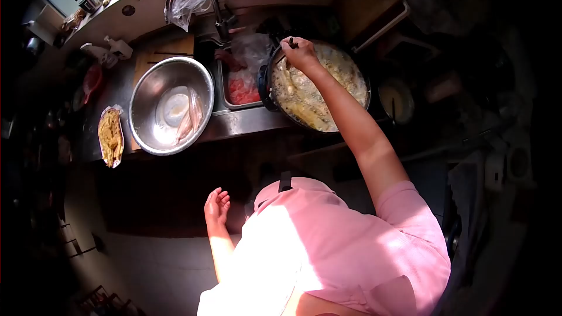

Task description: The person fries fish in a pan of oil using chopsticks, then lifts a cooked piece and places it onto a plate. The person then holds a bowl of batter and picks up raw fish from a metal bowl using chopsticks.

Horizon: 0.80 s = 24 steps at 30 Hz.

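Observation:
My right hand [300, 54] is closed around a dark-handled utensil [292, 43] over the far left part of a wide pan [369, 98]. The utensil's working end cannot be made out. In the pan, bubbling liquid surrounds pale yellow pieces of food [313, 111]. My left hand [217, 206] hangs beside my body, below the counter edge, with fingers loosely bent and nothing in it. Nearest to it on the counter is a large steel bowl [140, 99], which holds a strip of pale raw meat or fish [190, 122].
Left of the bowl lies an oblong dish with yellow-brown food [110, 134]. A sink [240, 105] with red items and plastic bags sits between bowl and pan, under a bag-draped faucet [219, 20]. Right of the pan stands a round container [396, 99]. Bottles [117, 47] stand behind.

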Tool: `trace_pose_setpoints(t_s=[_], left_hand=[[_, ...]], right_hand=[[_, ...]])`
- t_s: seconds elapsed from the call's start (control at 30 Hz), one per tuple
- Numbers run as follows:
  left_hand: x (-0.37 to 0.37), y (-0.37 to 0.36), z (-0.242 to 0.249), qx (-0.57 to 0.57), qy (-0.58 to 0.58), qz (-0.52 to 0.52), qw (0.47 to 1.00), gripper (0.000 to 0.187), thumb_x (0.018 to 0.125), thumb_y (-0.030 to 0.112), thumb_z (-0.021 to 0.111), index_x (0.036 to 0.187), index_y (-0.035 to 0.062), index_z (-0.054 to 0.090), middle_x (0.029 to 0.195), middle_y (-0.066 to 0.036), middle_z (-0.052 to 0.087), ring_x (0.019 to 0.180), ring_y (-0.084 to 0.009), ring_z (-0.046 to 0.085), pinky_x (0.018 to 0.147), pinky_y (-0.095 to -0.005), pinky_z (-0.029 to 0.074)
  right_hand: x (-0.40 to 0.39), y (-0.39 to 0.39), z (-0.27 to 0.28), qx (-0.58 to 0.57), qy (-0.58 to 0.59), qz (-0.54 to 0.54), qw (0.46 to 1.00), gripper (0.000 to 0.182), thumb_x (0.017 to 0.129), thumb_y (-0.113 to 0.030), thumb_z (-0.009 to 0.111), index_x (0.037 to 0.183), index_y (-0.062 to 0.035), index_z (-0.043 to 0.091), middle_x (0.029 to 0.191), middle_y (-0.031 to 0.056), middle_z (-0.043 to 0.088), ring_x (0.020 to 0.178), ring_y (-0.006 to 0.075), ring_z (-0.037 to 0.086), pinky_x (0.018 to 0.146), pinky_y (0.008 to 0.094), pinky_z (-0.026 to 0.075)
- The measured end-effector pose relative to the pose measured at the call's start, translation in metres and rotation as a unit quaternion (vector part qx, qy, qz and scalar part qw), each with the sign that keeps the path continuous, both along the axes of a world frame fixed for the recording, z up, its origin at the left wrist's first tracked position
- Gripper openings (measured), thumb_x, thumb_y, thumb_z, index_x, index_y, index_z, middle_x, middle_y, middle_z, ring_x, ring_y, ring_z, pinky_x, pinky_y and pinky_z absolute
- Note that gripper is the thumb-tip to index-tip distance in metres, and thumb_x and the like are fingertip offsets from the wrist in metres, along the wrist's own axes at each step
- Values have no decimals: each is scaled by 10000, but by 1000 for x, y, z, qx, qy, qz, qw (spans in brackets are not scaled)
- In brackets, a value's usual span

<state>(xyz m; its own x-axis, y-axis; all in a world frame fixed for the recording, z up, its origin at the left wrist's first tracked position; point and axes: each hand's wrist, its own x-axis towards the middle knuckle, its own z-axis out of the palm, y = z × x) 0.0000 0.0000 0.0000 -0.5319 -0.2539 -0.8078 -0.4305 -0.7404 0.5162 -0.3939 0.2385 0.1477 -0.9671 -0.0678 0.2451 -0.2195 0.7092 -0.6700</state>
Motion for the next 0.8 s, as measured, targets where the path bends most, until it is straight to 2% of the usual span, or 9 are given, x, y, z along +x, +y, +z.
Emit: trace_pose_setpoints(t_s=[0.1,0.17,0.3,0.37,0.4,0.53,0.57,0.63,0.8], left_hand=[[-9,-3,2,-17,-5,-4,1000,215,840,233,469,969,68,518,784,-59,580,638,-141,549,544,-243,444],[-5,-1,3,-3,5,-1,1000,214,839,231,469,967,67,517,779,-57,580,636,-141,549,542,-242,440],[-12,4,3,-12,16,7,1000,215,839,232,470,966,66,517,777,-58,580,638,-142,549,541,-244,439],[-8,9,2,-7,17,10,1000,215,836,233,476,961,65,521,777,-59,580,640,-142,549,543,-246,441],[-7,11,0,-7,18,12,1000,215,836,233,476,961,65,521,777,-59,580,640,-142,549,543,-246,441],[-8,19,3,-7,13,7,1000,216,832,231,482,956,60,523,777,-62,580,642,-141,549,544,-237,442],[-9,22,5,-8,11,4,1000,216,831,229,483,956,58,523,777,-64,579,643,-141,548,544,-234,442],[-13,26,9,-10,13,3,1000,215,831,224,481,957,55,522,782,-69,578,649,-143,548,541,-230,442],[-19,30,16,-25,27,14,999,216,832,222,477,960,54,522,791,-73,576,655,-146,546,542,-233,443]], right_hand=[[-4,1,2,-60,3,10,998,197,722,-253,560,795,-82,624,741,109,610,692,204,593,664,288,448],[-1,1,-1,-76,10,22,997,205,717,-251,532,744,-62,608,732,149,590,734,287,573,677,343,447],[-14,13,-17,-36,-43,-9,998,217,709,-270,535,759,-75,618,756,147,597,763,298,572,697,348,446],[-18,25,-33,-27,-75,-22,997,216,732,-239,547,797,-49,628,681,98,611,604,183,604,602,286,472],[-20,28,-37,-58,-86,-12,995,225,732,-237,555,797,-32,624,659,91,601,547,173,591,542,286,480],[-20,26,-33,-89,-77,7,993,222,736,-228,561,802,-23,616,636,75,587,537,152,571,500,282,480],[-20,22,-32,-93,-77,3,993,220,736,-230,559,794,-25,616,636,81,591,540,156,577,518,277,481],[-11,14,-7,-62,-180,21,981,252,717,-313,502,784,-110,634,799,144,605,806,287,574,738,345,437],[-9,23,-15,-49,-114,3,992,246,715,-307,495,761,-108,633,769,137,604,777,293,574,721,350,437]])
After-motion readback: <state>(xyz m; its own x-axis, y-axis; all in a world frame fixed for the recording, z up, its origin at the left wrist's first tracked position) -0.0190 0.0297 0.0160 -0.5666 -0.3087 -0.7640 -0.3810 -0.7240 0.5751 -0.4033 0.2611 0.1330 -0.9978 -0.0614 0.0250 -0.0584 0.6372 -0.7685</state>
